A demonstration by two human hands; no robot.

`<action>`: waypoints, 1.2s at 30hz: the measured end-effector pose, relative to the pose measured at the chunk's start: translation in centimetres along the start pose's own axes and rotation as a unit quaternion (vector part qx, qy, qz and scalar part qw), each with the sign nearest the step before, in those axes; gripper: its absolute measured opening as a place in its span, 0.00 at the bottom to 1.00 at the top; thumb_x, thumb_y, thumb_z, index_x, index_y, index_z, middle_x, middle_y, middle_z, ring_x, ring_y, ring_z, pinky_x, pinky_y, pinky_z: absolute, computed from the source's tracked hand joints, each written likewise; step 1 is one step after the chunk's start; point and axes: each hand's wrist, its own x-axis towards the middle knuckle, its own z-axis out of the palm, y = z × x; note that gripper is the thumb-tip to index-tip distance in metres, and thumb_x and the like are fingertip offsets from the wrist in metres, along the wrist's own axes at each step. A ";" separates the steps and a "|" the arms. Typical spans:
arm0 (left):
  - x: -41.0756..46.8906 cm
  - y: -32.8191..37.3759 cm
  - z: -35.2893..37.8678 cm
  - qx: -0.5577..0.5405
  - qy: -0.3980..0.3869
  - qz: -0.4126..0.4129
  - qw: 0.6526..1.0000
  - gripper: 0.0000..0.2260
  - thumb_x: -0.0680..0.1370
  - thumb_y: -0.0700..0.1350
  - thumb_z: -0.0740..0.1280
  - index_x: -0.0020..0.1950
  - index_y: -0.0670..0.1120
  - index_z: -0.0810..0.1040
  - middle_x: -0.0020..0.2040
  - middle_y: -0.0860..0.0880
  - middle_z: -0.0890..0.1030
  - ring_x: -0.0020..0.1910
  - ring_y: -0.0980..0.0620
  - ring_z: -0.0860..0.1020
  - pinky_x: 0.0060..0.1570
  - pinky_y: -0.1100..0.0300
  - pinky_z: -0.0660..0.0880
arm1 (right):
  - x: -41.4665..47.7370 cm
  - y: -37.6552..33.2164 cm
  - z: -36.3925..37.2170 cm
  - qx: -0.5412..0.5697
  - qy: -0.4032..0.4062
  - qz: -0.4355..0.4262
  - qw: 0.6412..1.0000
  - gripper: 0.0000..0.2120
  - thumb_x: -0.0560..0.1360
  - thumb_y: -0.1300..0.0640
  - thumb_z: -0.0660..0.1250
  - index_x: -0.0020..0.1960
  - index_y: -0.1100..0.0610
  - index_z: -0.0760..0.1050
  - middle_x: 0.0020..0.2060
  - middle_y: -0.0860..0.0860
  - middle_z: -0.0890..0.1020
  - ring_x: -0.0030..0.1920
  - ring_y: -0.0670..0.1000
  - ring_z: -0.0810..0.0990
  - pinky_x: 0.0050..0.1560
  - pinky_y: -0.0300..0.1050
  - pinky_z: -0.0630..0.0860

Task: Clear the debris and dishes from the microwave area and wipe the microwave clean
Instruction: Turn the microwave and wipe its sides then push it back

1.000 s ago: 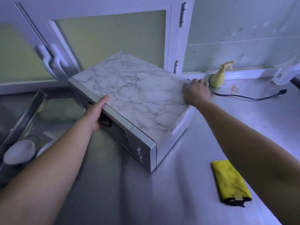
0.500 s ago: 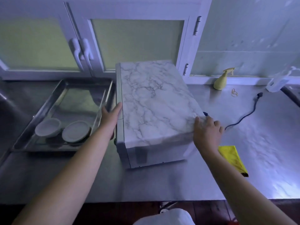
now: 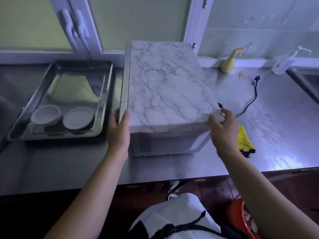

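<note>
Head view: microwave (image 3: 165,94) sits on the steel counter (image 3: 276,121), between both hands, long axis running away from the person toward the cabinet doors (image 3: 43,28). A side panel faces the person; I can't tell which way the door faces. Left hand (image 3: 120,133) is wrapped on the near-left corner, thumb on top, fingers down the left face. Right hand (image 3: 223,130) grips the near-right top corner, fingers curled over the edge. Both are closed on the box and equally near it, so my guess is any turn or slide pivots on these two corners.

The top is marble-print film: smooth, white with grey veins. The lower body is plain grey-white, boxy, with hard edges. The counter is brushed metal, probably low friction, so the box should slide rather than tip.

The cord (image 3: 250,102) trails right, unplugged, plug lying loose on the counter, so watch for a snag. A folded yellow cloth (image 3: 245,140), soft, lies just beside the right wrist, nearest hand for wiping. The metal tray (image 3: 103,100) to the left holds two round white dishes (image 3: 78,118). A yellow spray bottle (image 3: 229,62) stands at the back wall.
</note>
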 end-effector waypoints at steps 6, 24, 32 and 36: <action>-0.7 0.0 1.0 -0.060 0.034 0.005 0.998 0.16 0.71 0.58 0.73 0.57 0.57 0.79 0.53 0.59 0.84 0.54 0.61 0.81 0.51 0.67 0.74 | 0.2 -0.8 2.4 -0.073 0.086 -0.146 0.983 0.20 0.76 0.50 0.65 0.67 0.54 0.76 0.69 0.55 0.73 0.69 0.60 0.67 0.71 0.56 0.63; 8.3 0.8 5.6 -0.062 0.066 -0.018 0.996 0.19 0.67 0.58 0.75 0.55 0.54 0.77 0.53 0.56 0.82 0.48 0.64 0.80 0.51 0.63 0.75 | 9.3 -2.8 8.4 -0.059 0.151 -0.228 0.960 0.15 0.74 0.52 0.60 0.48 0.54 0.84 0.49 0.47 0.85 0.58 0.58 0.77 0.53 0.39 0.68; 13.2 1.4 7.9 -0.047 0.065 -0.016 0.997 0.17 0.68 0.57 0.74 0.52 0.53 0.75 0.52 0.54 0.81 0.50 0.56 0.79 0.49 0.62 0.74 | 13.8 -4.2 10.9 -0.085 0.076 -0.188 0.976 0.11 0.75 0.52 0.59 0.49 0.51 0.79 0.49 0.45 0.82 0.62 0.54 0.70 0.48 0.39 0.63; 15.3 2.4 7.5 -0.031 0.054 -0.037 0.997 0.24 0.67 0.58 0.75 0.59 0.49 0.76 0.60 0.47 0.81 0.61 0.46 0.79 0.64 0.47 0.75 | 14.6 -5.0 11.9 -0.093 0.042 -0.172 0.980 0.09 0.76 0.50 0.59 0.48 0.51 0.76 0.50 0.43 0.79 0.63 0.54 0.67 0.47 0.39 0.61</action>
